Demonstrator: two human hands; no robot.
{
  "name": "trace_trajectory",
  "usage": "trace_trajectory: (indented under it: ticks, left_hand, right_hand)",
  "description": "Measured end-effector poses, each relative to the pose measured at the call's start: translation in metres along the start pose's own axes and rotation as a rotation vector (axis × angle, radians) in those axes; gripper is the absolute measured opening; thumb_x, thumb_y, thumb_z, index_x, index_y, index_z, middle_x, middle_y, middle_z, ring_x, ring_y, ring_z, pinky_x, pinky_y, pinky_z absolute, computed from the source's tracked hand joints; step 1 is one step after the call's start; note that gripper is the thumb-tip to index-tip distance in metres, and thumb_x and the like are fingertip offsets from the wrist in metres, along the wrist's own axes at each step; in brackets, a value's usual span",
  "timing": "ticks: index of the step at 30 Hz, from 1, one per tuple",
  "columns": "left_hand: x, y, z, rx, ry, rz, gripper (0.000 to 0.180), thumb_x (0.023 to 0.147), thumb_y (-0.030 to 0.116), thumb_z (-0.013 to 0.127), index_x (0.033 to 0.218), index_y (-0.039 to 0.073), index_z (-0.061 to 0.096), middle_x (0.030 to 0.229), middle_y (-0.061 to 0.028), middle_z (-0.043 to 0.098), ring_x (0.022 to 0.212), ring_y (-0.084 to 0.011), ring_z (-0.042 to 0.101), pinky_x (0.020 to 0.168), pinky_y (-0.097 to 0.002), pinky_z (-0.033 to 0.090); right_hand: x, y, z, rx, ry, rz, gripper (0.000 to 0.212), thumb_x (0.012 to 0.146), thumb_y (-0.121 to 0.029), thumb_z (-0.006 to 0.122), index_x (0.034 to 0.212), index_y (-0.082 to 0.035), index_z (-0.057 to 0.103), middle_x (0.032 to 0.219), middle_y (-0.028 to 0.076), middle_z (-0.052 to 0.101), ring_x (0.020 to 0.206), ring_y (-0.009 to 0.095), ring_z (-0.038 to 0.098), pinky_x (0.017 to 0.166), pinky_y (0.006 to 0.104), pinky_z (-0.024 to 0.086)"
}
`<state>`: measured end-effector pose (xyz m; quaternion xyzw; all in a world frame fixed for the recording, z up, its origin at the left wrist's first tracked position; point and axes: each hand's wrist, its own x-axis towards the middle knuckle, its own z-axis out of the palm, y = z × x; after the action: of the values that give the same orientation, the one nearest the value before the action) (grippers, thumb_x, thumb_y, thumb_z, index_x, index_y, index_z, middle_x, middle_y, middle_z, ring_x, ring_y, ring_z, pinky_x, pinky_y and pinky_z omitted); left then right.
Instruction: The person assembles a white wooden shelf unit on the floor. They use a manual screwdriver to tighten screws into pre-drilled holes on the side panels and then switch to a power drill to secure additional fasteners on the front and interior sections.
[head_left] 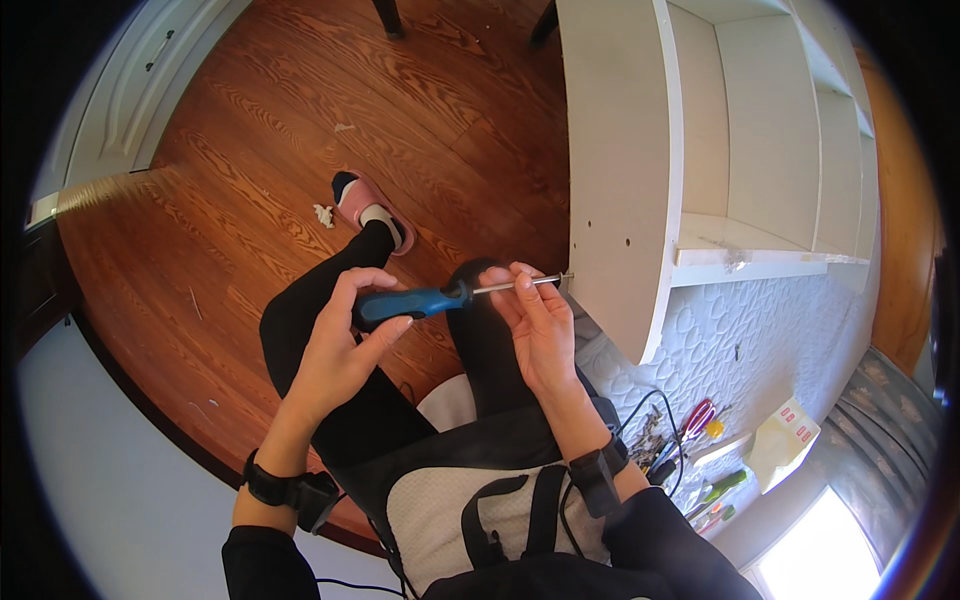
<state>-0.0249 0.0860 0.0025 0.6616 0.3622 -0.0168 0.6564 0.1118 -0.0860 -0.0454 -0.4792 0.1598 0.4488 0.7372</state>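
My left hand point(335, 350) holds the thick handle of a blue and black screwdriver point(415, 303), thumb below and fingers over its butt end. The thin metal shaft points right, lying nearly level. Fingers of my right hand point(545, 345) pinch the shaft close to its tip. A small metal piece, like a screw point(564, 277), shows at the tip, by the edge of a white shelf unit's side panel point(618, 150). Whether it touches the panel I cannot tell. Several small dark holes dot the panel just above.
The shelf unit lies on a pale quilted mat point(720, 345) at the right. Red-handled scissors point(697, 420), loose screws, a dark cable and a white and yellow box point(785, 440) lie on the mat. My pink-slippered foot point(375, 210) rests on the wooden floor point(240, 230). A white cabinet point(130, 90) stands far left.
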Motion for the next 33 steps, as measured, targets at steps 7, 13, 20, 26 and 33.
trace_trajectory:
  ticks: [7,13,20,26,33]
  left_hand:
    - [0.009,0.008,-0.003,0.014,-0.046,-0.296,0.022,0.094,0.022,0.058,0.101,0.001,0.055,0.065,-0.0032,0.056,0.046,-0.0070,0.046,0.048,-0.0219,0.039]
    - [0.006,-0.002,0.006,0.108,0.134,0.250,0.023,0.096,0.022,0.056,0.104,0.001,0.055,0.065,-0.0045,0.058,0.046,-0.0072,0.047,0.044,-0.0210,0.037]
    - [-0.001,-0.003,-0.005,-0.132,-0.012,-0.292,0.022,0.093,0.017,0.061,0.108,0.003,0.055,0.066,-0.0026,0.055,0.048,-0.0063,0.048,0.045,-0.0192,0.037]
    - [-0.001,-0.005,-0.002,0.078,0.061,0.132,0.026,0.090,0.014,0.064,0.112,0.002,0.054,0.081,-0.0046,0.059,0.067,-0.0097,0.053,0.059,-0.0206,0.041]
    - [-0.006,-0.007,-0.003,-0.075,0.038,-0.102,0.027,0.091,0.014,0.064,0.112,0.001,0.054,0.072,-0.0054,0.057,0.049,-0.0078,0.050,0.047,-0.0201,0.038]
  right_hand:
    - [0.000,0.000,-0.002,-0.009,-0.072,-0.003,0.024,0.097,-0.009,0.051,0.119,0.001,0.053,0.113,0.016,0.063,0.109,0.024,0.061,0.093,0.0286,0.052]
    - [-0.001,0.001,-0.001,0.001,-0.031,-0.005,0.024,0.097,-0.008,0.051,0.119,0.000,0.052,0.112,0.016,0.063,0.109,0.024,0.061,0.093,0.0285,0.052]
    - [0.001,0.000,-0.002,-0.007,-0.070,-0.004,0.023,0.097,-0.009,0.051,0.119,0.000,0.052,0.112,0.016,0.063,0.109,0.023,0.061,0.093,0.0283,0.052]
    - [-0.001,0.002,0.000,-0.009,-0.039,-0.018,0.024,0.097,-0.009,0.051,0.119,0.000,0.052,0.113,0.016,0.063,0.110,0.024,0.061,0.094,0.0287,0.051]
    - [0.001,0.000,-0.002,0.003,-0.067,-0.006,0.024,0.097,-0.008,0.052,0.119,0.001,0.053,0.113,0.016,0.063,0.109,0.023,0.061,0.093,0.0285,0.052]
